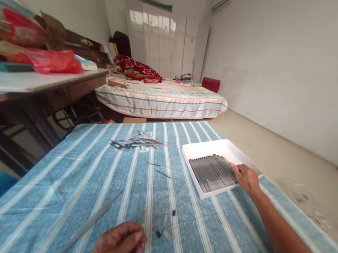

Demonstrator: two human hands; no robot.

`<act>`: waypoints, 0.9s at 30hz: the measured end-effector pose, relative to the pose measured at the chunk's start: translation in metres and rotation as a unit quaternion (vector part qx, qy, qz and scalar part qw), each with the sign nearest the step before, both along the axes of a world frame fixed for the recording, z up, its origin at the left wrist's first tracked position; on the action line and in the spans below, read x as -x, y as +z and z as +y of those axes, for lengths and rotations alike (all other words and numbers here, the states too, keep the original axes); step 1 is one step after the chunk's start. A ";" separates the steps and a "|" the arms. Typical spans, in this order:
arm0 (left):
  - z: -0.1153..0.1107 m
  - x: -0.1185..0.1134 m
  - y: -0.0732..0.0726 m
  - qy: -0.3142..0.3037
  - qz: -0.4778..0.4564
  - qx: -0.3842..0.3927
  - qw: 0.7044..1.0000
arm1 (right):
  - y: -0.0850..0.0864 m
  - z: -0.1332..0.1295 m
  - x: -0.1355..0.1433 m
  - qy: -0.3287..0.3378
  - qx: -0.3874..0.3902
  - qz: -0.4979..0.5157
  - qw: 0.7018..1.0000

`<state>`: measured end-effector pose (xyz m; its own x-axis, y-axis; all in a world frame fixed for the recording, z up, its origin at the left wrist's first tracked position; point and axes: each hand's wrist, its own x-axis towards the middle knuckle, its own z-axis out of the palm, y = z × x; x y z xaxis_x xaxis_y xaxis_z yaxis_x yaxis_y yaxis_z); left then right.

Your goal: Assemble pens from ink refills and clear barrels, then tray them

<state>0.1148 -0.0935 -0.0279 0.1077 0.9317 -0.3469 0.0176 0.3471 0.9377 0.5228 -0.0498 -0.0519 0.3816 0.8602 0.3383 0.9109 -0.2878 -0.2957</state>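
Observation:
My right hand [245, 177] reaches over the right side of a shallow white box [206, 146]. Its thumb and fingers close on the rightmost of the dark pen-like sticks [212, 173], which lie side by side in a slanting row inside. Low in the view, my left hand [120, 241] hovers near the cloth with fingers curled and thumb pressed toward them; anything in that pinch is too small to make out. Just right of it lie a small clear tube [164, 221] and a little black cap [158, 234]. A second black piece [173, 213] sits slightly farther off.
A striped blue cloth [113, 177] covers the work surface. Toward its far side is a loose pile of thin dark pieces [136, 142]; a long grey rod [89, 224] lies at left. Beyond are a bed [165, 103] and a cluttered side table [48, 81].

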 end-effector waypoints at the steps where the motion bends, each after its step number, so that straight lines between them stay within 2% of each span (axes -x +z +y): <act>1: 0.000 -0.001 0.001 -0.002 0.002 -0.001 1.000 | 0.000 0.000 0.000 0.004 -0.002 0.007 1.000; 18: -0.005 -0.003 0.009 -0.017 0.011 -0.013 1.000 | 0.007 -0.002 0.001 0.013 -0.008 0.092 0.996; 27: -0.005 0.001 0.011 -0.051 0.030 0.007 0.998 | 0.008 0.003 -0.007 0.031 -0.011 0.073 0.997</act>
